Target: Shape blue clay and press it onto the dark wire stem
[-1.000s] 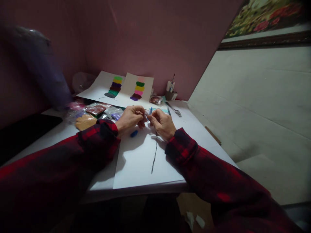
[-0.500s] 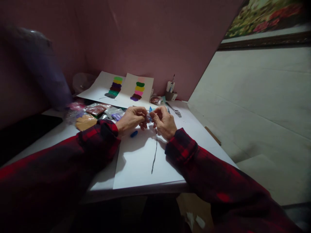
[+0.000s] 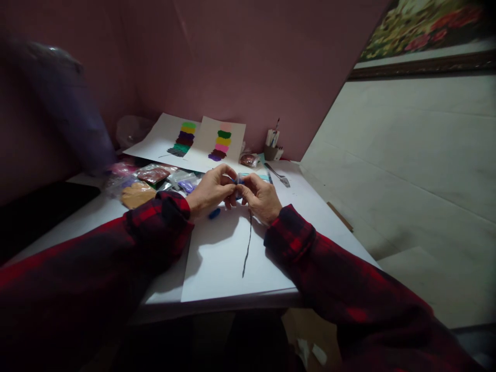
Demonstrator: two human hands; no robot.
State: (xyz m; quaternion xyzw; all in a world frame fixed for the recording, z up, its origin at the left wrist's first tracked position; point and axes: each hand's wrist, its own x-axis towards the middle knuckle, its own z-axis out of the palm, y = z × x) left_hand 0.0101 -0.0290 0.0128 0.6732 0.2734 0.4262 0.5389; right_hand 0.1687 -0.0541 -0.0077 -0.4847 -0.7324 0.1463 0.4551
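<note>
Over a white sheet of paper (image 3: pixel 220 268), my left hand (image 3: pixel 217 191) and my right hand (image 3: pixel 260 197) meet, fingertips together. Both pinch a small bag (image 3: pixel 239 195) with something blue in it, mostly covered by the fingers. A blue lump (image 3: pixel 214 213) lies on the paper just below my left hand. From beneath my right hand a thin dark line (image 3: pixel 247 248) runs down the sheet; its upper end is hidden.
Several small bags of coloured material (image 3: pixel 155 175) lie at the left. Two sheets with colour bands (image 3: pixel 236 134) lean at the back. A pen holder (image 3: pixel 272 150) and a fork (image 3: pixel 278 174) are at the back right.
My fingertips have closed in around the blue item, which now shows less. My left hand has risen slightly.
</note>
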